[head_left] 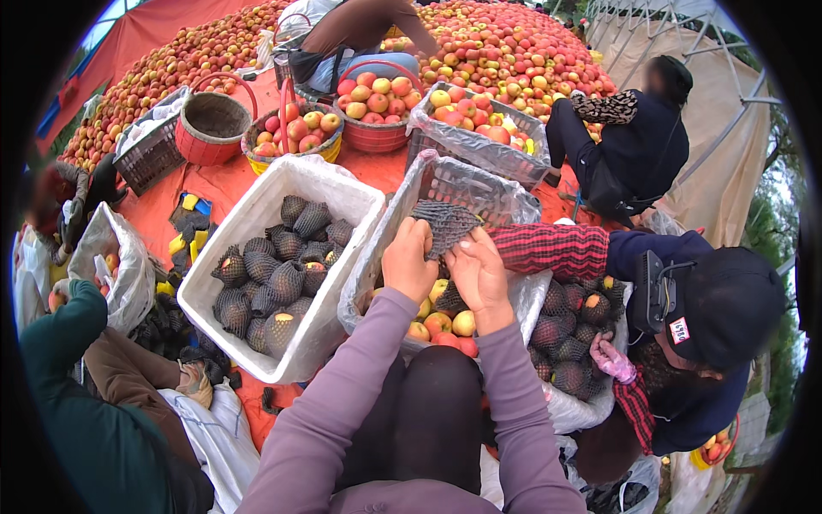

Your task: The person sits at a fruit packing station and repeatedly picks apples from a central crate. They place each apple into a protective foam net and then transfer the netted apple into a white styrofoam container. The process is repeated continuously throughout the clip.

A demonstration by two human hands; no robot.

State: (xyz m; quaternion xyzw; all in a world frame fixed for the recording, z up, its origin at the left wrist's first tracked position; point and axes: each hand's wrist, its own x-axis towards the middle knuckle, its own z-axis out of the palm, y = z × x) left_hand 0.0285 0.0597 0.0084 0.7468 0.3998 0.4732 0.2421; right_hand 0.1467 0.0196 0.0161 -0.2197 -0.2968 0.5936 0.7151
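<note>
Both my hands hold a dark foam net sleeve [447,223], raised over a plastic-lined crate [426,184]. My left hand [409,264] pinches its left side, while my right hand [478,276] grips its lower right edge with closed fingers. The sleeve looks flattened; whether anything sits inside cannot be seen. Below my wrists, bare red and yellow apples [438,324] lie in the near end of the crate, partly hidden by my hands and arms. To the left, a white foam box [366,201] holds several apples in dark netting [287,281].
A co-worker's plaid sleeve [548,248] reaches in close beside my right hand. That person's gloved hand [613,360] is at another box of netted apples [568,338]. Baskets of apples [377,103] and a large apple heap [514,51] lie ahead. Another person [103,428] sits at left.
</note>
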